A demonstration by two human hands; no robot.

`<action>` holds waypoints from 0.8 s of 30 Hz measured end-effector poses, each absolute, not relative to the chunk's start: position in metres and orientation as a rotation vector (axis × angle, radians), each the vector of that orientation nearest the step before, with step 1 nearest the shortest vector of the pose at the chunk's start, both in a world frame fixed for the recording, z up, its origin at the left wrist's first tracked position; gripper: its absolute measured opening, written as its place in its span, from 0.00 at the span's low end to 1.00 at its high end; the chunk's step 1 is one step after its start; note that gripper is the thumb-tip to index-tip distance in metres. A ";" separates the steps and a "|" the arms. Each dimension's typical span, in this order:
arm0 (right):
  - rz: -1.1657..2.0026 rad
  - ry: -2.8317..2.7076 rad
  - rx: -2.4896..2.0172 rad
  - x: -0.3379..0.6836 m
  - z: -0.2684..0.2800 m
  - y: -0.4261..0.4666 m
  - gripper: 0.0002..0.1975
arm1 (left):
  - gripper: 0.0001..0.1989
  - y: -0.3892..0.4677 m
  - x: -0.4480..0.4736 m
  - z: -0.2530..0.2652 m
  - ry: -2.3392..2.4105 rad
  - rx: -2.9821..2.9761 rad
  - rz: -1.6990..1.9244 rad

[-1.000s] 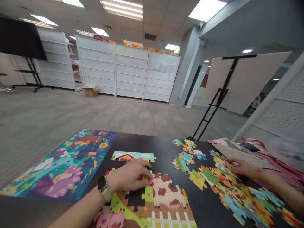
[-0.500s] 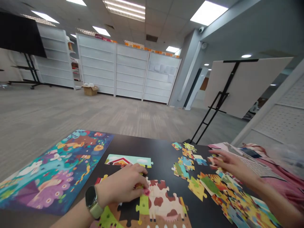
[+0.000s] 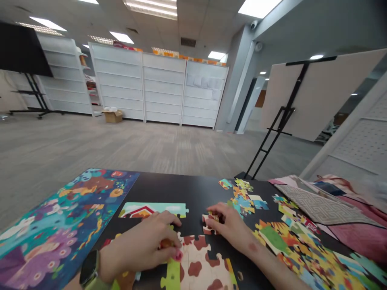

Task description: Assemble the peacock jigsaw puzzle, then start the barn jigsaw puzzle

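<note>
My left hand (image 3: 151, 239) rests over the left edge of the joined cow section (image 3: 196, 266), its fingers curled and thumb beside a pink spot. A puzzle piece (image 3: 166, 243) with orange and brown shows between its thumb and fingers, mostly hidden. My right hand (image 3: 229, 225) pinches a cream and dark-red puzzle piece (image 3: 208, 224) just above and right of the cow section; its fingers partly cover the piece. A joined strip with a red roof (image 3: 154, 209) lies beyond my left hand.
Right of my forearm spreads a heap of loose pieces (image 3: 302, 249), with a smaller cluster (image 3: 242, 197) farther back. A colourful picture sheet (image 3: 75, 209) covers the table's left side. Pink and grey fabric bags (image 3: 332, 205) lie at the right edge. An easel (image 3: 278, 117) stands behind.
My right hand has come left from the loose pieces to beside the cow section, now with a cream and dark-red piece. My left hand stays on the puzzle; the view has shifted slightly.
</note>
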State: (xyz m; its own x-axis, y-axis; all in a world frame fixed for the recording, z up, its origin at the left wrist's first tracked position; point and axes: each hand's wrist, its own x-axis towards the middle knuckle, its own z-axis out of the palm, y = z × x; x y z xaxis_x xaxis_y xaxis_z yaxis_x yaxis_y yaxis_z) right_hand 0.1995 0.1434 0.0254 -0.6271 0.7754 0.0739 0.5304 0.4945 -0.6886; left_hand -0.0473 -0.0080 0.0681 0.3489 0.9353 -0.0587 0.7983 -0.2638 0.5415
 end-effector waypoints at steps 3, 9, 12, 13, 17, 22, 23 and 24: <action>0.831 -2.428 -1.016 0.199 0.028 0.140 0.12 | 0.09 -0.007 -0.046 0.070 1.516 2.134 0.355; 0.791 -2.496 -0.945 0.216 0.037 0.143 0.15 | 0.10 -0.007 -0.044 0.071 1.521 2.132 0.349; 0.760 -2.617 -0.904 0.224 0.043 0.141 0.18 | 0.10 -0.007 -0.043 0.072 1.521 2.122 0.349; 0.754 -2.636 -0.903 0.225 0.045 0.139 0.17 | 0.10 -0.007 -0.043 0.072 1.522 2.121 0.347; 0.757 -2.648 -0.928 0.226 0.048 0.137 0.16 | 0.10 -0.007 -0.044 0.071 1.525 2.106 0.326; 0.754 -2.630 -0.921 0.229 0.049 0.137 0.15 | 0.10 -0.007 -0.043 0.068 1.536 2.105 0.306; 0.752 -2.628 -0.916 0.229 0.049 0.137 0.15 | 0.10 -0.007 -0.043 0.068 1.539 2.102 0.308; 0.747 -2.627 -0.915 0.230 0.049 0.136 0.15 | 0.09 -0.007 -0.043 0.067 1.543 2.100 0.310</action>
State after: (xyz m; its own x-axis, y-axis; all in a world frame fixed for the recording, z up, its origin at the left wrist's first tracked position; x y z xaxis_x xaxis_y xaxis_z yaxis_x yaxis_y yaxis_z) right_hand 0.2299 0.1363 0.0488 -0.7674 0.6369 0.0737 0.5028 0.6691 -0.5473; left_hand -0.0432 -0.0070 0.0672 0.3278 0.9378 -0.1139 0.8209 -0.2231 0.5258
